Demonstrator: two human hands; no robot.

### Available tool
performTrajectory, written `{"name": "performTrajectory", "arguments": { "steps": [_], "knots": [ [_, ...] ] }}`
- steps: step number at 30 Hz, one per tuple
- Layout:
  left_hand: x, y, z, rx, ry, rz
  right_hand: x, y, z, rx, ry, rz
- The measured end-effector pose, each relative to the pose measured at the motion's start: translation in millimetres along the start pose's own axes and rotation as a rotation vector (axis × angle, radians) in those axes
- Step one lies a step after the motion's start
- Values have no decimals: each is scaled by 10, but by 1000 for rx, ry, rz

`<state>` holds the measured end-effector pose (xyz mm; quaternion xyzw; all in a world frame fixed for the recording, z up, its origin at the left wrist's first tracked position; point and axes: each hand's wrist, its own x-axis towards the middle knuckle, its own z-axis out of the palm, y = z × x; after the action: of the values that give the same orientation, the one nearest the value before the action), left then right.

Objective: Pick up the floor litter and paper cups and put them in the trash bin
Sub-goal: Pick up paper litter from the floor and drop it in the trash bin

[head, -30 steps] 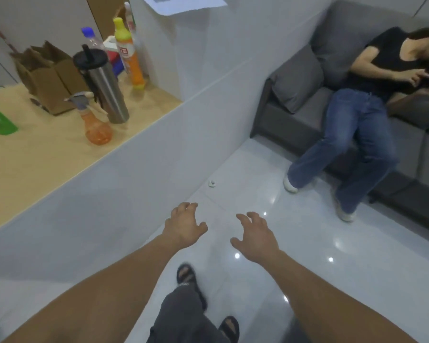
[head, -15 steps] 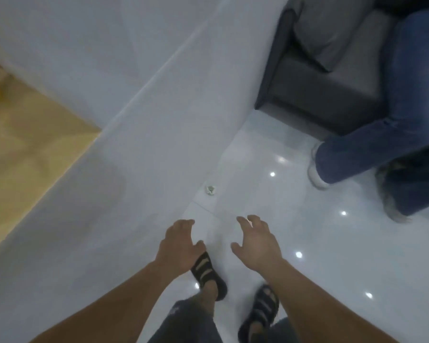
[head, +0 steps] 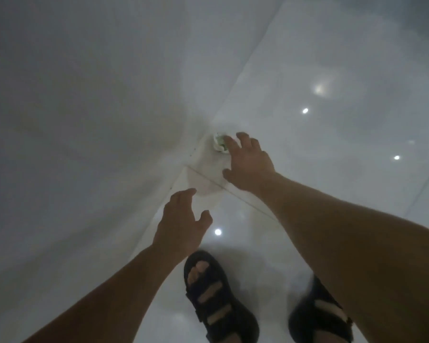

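A small crumpled piece of litter, white with green, lies on the glossy white floor right at the foot of the white wall. My right hand is stretched out over the floor with fingers spread, its fingertips touching the litter's right side without closing round it. My left hand hovers lower and nearer to me, fingers apart, holding nothing. No paper cup or trash bin is in view.
The white wall fills the left half and meets the tiled floor along a diagonal line. My two feet in dark sandals stand on the floor just below my hands.
The view has dropped close to the floor; sofa, seated person and counter are out of view. My right hand has reached forward to the litter. The left hand stays back.
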<state>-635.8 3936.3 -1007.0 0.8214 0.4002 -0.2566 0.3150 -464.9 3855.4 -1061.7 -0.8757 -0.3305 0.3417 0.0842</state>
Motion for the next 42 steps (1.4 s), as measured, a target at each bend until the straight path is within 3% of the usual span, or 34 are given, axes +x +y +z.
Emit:
{"name": "performTrajectory", "arguments": {
  "steps": [4, 8, 12, 18, 23, 31, 42],
  "knots": [
    [225, -298, 312, -48, -29, 6, 675, -8, 345, -30, 79, -32],
    [282, -314, 384, -51, -52, 10, 672, 124, 552, -132, 86, -151],
    [188, -63, 265, -77, -63, 5, 14, 303, 620, 150, 52, -14],
    [-192, 898, -97, -251, -173, 31, -1094, 312, -76, 458, 191, -20],
    [-741, 1823, -510, -311, -285, 195, -1955, 380, -989, 554, 328, 6],
    [-1648, 2843, -820, -267, -383, 375, -2989, 533, -1833, 704, 476, 199],
    [-2780, 3199, -1205, 219, -414, 643, -4602, 307, -2004, 575, 396, 692]
  ]
}}
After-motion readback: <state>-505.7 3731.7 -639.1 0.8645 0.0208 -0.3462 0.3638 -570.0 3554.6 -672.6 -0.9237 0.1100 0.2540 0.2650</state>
